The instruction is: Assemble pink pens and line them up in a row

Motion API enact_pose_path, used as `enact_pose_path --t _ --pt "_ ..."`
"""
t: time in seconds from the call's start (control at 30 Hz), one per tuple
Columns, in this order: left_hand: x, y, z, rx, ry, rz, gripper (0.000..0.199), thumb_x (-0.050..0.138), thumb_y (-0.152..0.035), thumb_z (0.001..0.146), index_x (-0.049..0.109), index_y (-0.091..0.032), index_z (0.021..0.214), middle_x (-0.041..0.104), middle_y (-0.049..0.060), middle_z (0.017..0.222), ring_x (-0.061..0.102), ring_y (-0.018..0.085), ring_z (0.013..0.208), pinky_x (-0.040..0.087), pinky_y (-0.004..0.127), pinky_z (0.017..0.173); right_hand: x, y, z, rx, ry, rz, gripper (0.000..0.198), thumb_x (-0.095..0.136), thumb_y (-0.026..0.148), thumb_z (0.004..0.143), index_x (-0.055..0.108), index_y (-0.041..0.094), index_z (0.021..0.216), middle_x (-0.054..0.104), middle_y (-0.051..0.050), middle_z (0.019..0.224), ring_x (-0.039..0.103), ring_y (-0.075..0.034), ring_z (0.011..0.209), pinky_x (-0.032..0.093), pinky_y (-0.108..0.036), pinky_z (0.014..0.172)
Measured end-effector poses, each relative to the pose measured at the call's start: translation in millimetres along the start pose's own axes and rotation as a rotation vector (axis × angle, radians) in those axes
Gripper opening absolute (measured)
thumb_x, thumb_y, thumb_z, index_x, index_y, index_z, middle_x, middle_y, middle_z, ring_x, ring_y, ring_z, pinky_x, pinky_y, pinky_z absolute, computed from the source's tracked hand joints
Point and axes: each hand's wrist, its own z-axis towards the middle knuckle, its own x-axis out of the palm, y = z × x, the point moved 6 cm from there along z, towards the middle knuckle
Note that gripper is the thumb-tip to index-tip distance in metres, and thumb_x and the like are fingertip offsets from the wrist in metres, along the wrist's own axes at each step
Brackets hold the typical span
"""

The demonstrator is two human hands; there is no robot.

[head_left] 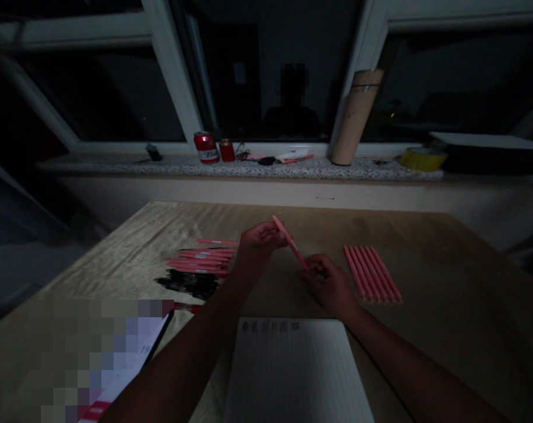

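Between my two hands a pink pen (296, 249) is held at a slant above the table. My left hand (262, 238) pinches it near its upper end, and my right hand (327, 279) has its fingers closed at the lower end. To the right lies a neat row of several pink pens (372, 274), side by side. On the left is a loose pile of pink pens (200, 260), with black pens (189, 283) heaped just nearer to me. Below my hands rests a lined notebook (297, 370) with small dark scribbles along its top.
A lit screen (134, 352), partly blurred out, is at the lower left beside a red pen (187, 307). Along the windowsill (169, 167) stand a red can (205, 148), a small red jar (226, 150), a tall cardboard tube (356, 117) and a yellow tape roll (422, 158).
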Motion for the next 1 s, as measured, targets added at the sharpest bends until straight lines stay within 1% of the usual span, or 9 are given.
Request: enact_pose_path --t 0.1,0.3,0.4,0.5,0.57,0.67,0.77,0.9,1.0 --pt "0.7 0.5 0.2 0.003 0.015 -0.007 0.024 0.067 -0.026 0.067 0.06 -0.01 0.084 0.065 0.004 0.076 0.062 0.014 0.073 0.051 0.031 0.076 -2.3 5.0 0.2 -0.014 0.008 -0.039 0.016 0.057 0.033 0.079 0.055 0.019 0.085 0.06 -0.001 0.069 0.055 -0.013 0.061 0.042 -0.022 0.056" --pt "-0.6 -1.6 -0.3 -0.01 -0.012 0.007 0.025 0.067 -0.027 0.067 0.06 -0.01 0.083 0.065 0.005 0.075 0.062 0.014 0.072 0.051 0.032 0.076 -1.0 19.4 -2.5 -0.059 0.148 -0.074 0.028 0.038 0.034 0.089 0.06 0.017 0.086 0.062 -0.003 0.072 0.057 -0.014 0.065 0.043 -0.023 0.059" --pt "0.0 -3.2 -1.1 -0.006 -0.017 0.013 0.026 0.067 -0.028 0.066 0.06 -0.01 0.083 0.065 0.004 0.074 0.063 0.015 0.072 0.051 0.032 0.077 -1.8 18.0 -2.6 -0.056 0.123 -0.054 0.027 0.037 0.034 0.09 0.058 0.018 0.096 0.062 -0.003 0.075 0.058 -0.014 0.067 0.043 -0.024 0.061" --pt "0.3 -2.3 -1.0 -0.004 -0.012 0.014 0.027 0.067 -0.029 0.066 0.061 -0.009 0.083 0.066 0.005 0.074 0.062 0.015 0.072 0.051 0.032 0.076 -2.1 11.0 -1.6 -0.023 0.063 -0.026 0.027 0.051 0.034 0.083 0.051 0.019 0.105 0.061 -0.002 0.077 0.057 -0.014 0.068 0.043 -0.023 0.06" --pt "0.3 -1.0 -0.5 0.0 -0.003 0.006 0.026 0.067 -0.029 0.066 0.061 -0.009 0.082 0.066 0.005 0.074 0.062 0.015 0.072 0.051 0.032 0.076 -3.1 7.2 -0.8 -0.013 0.012 -0.046 0.027 0.06 0.033 0.077 0.052 0.019 0.099 0.058 0.0 0.072 0.054 -0.013 0.063 0.042 -0.022 0.057" --pt "-0.3 0.3 0.3 0.005 -0.004 0.001 0.026 0.068 -0.029 0.065 0.061 -0.01 0.082 0.066 0.005 0.074 0.062 0.015 0.071 0.051 0.032 0.075 -4.6 7.1 -0.3 -0.032 -0.013 -0.091 0.016 0.059 0.033 0.078 0.055 0.018 0.085 0.055 0.001 0.066 0.052 -0.012 0.06 0.04 -0.022 0.056" --pt "-0.2 0.0 0.4 0.01 -0.001 0.011 0.027 0.069 -0.03 0.064 0.061 -0.01 0.081 0.066 0.006 0.075 0.062 0.015 0.072 0.051 0.032 0.074 -4.3 11.4 -0.8 -0.047 0.045 -0.101 0.016 0.052 0.033 0.083 0.058 0.018 0.087 0.059 -0.001 0.07 0.054 -0.013 0.064 0.041 -0.023 0.059" --pt "-0.2 -1.4 0.3 0.023 -0.001 0.012 0.026 0.067 -0.03 0.066 0.061 -0.01 0.082 0.066 0.005 0.074 0.062 0.014 0.071 0.051 0.031 0.075 0.1 18.0 -3.0 -0.081 0.169 -0.073 0.027 0.037 0.032 0.091 0.06 0.018 0.088 0.061 -0.003 0.075 0.056 -0.014 0.068 0.042 -0.024 0.063" --pt "-0.8 -0.8 0.2 0.008 -0.02 -0.002 0.025 0.068 -0.027 0.065 0.061 -0.01 0.081 0.065 0.004 0.072 0.062 0.013 0.07 0.051 0.03 0.074 0.7 16.9 -3.0 -0.07 0.152 -0.046 0.023 0.04 0.032 0.089 0.057 0.019 0.097 0.061 -0.003 0.077 0.057 -0.014 0.07 0.042 -0.025 0.063"
